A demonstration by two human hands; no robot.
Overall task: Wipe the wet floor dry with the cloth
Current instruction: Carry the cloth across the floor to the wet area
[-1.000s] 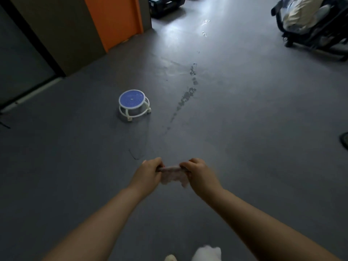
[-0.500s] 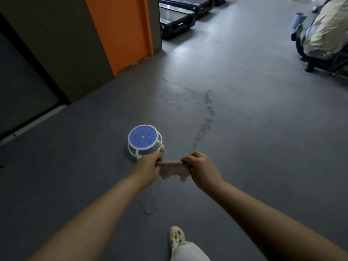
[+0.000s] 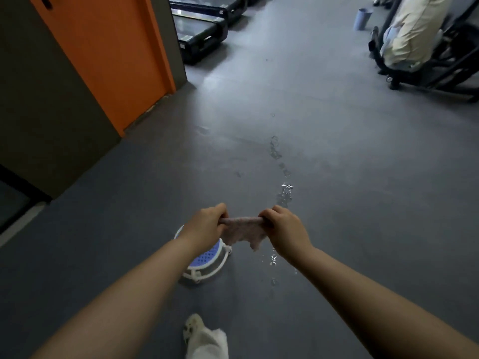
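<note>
A pinkish cloth is stretched in the air between the left hand and the right hand, each clenched on one end, just above a blue-topped stool; water is seen on the grey floor beyond the stool.

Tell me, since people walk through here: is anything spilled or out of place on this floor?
Yes. A trail of water runs along the grey floor, glinting ahead of the cloth and continuing below it, beside the low blue-topped stool. Nothing else looks amiss.
</note>
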